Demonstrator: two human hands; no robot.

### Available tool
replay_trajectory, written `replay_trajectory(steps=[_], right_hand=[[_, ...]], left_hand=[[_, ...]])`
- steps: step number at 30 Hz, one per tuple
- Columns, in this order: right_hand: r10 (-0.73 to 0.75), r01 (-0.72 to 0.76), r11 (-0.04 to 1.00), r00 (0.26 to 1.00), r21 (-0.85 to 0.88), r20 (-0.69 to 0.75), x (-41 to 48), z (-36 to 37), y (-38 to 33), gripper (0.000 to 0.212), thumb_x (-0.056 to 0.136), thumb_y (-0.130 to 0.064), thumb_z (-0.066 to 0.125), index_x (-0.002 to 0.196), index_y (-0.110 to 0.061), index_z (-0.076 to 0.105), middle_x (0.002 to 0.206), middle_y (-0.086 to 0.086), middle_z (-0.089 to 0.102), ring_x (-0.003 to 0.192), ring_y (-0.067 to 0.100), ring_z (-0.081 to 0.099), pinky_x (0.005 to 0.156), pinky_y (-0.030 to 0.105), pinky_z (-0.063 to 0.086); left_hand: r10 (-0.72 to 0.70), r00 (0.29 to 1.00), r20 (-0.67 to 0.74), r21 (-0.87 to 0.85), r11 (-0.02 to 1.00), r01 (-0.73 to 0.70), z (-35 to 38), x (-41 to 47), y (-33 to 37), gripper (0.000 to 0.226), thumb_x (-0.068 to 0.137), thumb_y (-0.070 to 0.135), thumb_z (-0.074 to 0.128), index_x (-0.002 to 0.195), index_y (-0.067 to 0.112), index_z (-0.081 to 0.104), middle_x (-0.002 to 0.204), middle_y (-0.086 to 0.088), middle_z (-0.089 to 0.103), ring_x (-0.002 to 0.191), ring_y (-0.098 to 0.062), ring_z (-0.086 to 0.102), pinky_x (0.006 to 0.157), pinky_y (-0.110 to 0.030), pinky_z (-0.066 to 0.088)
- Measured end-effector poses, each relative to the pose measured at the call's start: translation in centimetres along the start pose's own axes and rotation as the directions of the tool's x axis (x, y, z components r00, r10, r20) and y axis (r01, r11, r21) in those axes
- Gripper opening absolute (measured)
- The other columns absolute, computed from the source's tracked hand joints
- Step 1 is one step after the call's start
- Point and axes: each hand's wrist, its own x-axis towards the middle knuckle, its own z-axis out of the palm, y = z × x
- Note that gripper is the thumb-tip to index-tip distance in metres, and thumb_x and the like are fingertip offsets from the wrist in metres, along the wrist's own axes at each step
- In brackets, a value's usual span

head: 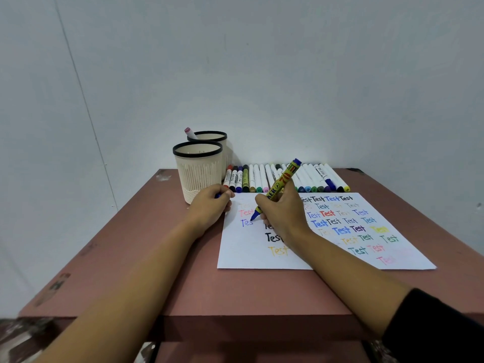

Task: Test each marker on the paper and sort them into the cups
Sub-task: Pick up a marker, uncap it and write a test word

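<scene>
My right hand point(284, 210) grips a yellow-green marker point(281, 183) with a blue tip, and the tip touches the white paper point(251, 255) beside a blue "Tes". The paper carries several coloured "Test" words. My left hand point(209, 205) rests on the paper's top left corner, closed on a small blue cap point(218, 195). Two beige cups with black rims stand at the back left: the near cup point(199, 174) and the far cup point(212, 138), which holds one pink-capped marker point(190, 132). A row of markers point(262, 178) lies behind the paper.
The brown table point(183, 284) stands against a pale wall. Its front edge is near me and its left edge slopes away. Bare tabletop lies in front of the paper and to its left.
</scene>
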Motion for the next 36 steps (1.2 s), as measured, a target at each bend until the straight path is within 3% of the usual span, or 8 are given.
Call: replay_trajectory(steps=[4,11,18,21,24,29,32,36], right_hand=[[-0.002,0.003,1.0,0.999,0.002,-0.044,0.1,0.0,0.1,0.029,0.081,-0.016,0.063,0.081,-0.029,0.037,0.076,0.007,0.053,0.068,0.023,0.058,0.068,0.042,0.056],[-0.042,0.042,0.999,0.998,0.005,-0.037,-0.1,-0.1,-0.1,0.026,0.083,-0.014,0.06,0.086,-0.026,0.038,0.066,-0.003,0.043,0.06,0.013,0.045,0.058,0.026,0.043],[-0.029,0.028,0.999,0.999,-0.025,-0.041,-0.1,0.0,0.0,0.024,0.082,-0.016,0.062,0.083,-0.025,0.039,0.067,-0.001,0.046,0.062,0.017,0.051,0.063,0.037,0.052],[-0.021,0.019,1.0,0.996,-0.025,-0.087,0.0,0.0,0.1,0.022,0.084,-0.017,0.062,0.09,-0.017,0.041,0.07,-0.001,0.044,0.061,0.013,0.046,0.055,0.026,0.044],[0.017,-0.016,1.0,0.996,0.018,-0.091,0.2,-0.1,0.2,0.024,0.086,-0.021,0.063,0.094,-0.015,0.04,0.072,0.001,0.047,0.061,0.015,0.048,0.052,0.025,0.041],[0.142,-0.125,0.979,0.985,0.158,-0.098,0.6,-0.4,-0.1,0.024,0.087,-0.015,0.06,0.101,-0.014,0.04,0.072,0.006,0.052,0.052,0.014,0.05,0.042,0.021,0.039],[0.202,-0.175,0.951,0.976,0.256,-0.082,0.7,-0.7,-0.2,0.02,0.087,-0.009,0.057,0.097,-0.011,0.041,0.067,0.008,0.052,0.046,0.013,0.046,0.037,0.02,0.035],[0.232,-0.194,0.931,0.969,0.309,-0.09,0.8,-0.9,-0.4,0.016,0.087,-0.007,0.055,0.089,-0.015,0.041,0.064,0.006,0.053,0.046,0.013,0.047,0.04,0.023,0.036]], left_hand=[[-0.005,1.0,0.005,0.008,1.0,0.005,0.0,0.0,0.0,0.019,0.095,0.016,0.045,0.091,0.012,0.063,0.069,0.0,0.06,0.065,-0.012,0.055,0.074,-0.027,0.045],[-0.004,1.0,0.0,0.002,1.0,0.004,0.0,-0.1,0.1,0.019,0.095,0.015,0.045,0.092,0.011,0.063,0.069,-0.001,0.059,0.064,-0.011,0.054,0.069,-0.021,0.043],[0.005,1.0,0.013,0.02,1.0,-0.005,0.0,-0.1,0.1,0.019,0.096,0.015,0.045,0.091,0.012,0.062,0.069,-0.002,0.059,0.064,-0.012,0.054,0.066,-0.02,0.042],[0.023,1.0,0.01,0.038,0.999,-0.023,0.0,-0.1,0.1,0.019,0.096,0.015,0.044,0.091,0.011,0.062,0.068,-0.002,0.059,0.063,-0.012,0.054,0.063,-0.014,0.041],[0.04,0.999,-0.017,0.058,0.998,-0.039,0.1,-0.1,0.2,0.021,0.096,0.015,0.043,0.091,0.009,0.062,0.067,-0.001,0.059,0.061,-0.01,0.053,0.056,-0.007,0.038],[0.077,0.996,-0.035,0.031,0.997,-0.076,0.5,-0.2,0.6,0.027,0.1,0.02,0.035,0.084,0.012,0.055,0.065,0.001,0.057,0.064,-0.016,0.054,0.07,-0.028,0.043],[0.151,0.987,-0.058,0.175,0.975,-0.138,0.5,-0.5,0.8,0.027,0.099,0.025,0.038,0.082,0.013,0.054,0.066,0.004,0.055,0.063,-0.01,0.05,0.056,-0.016,0.034],[0.175,0.983,-0.047,0.164,0.972,-0.165,0.4,-0.8,1.0,0.022,0.097,0.018,0.041,0.097,0.005,0.059,0.087,-0.001,0.059,0.082,-0.016,0.05,0.061,-0.01,0.035]])
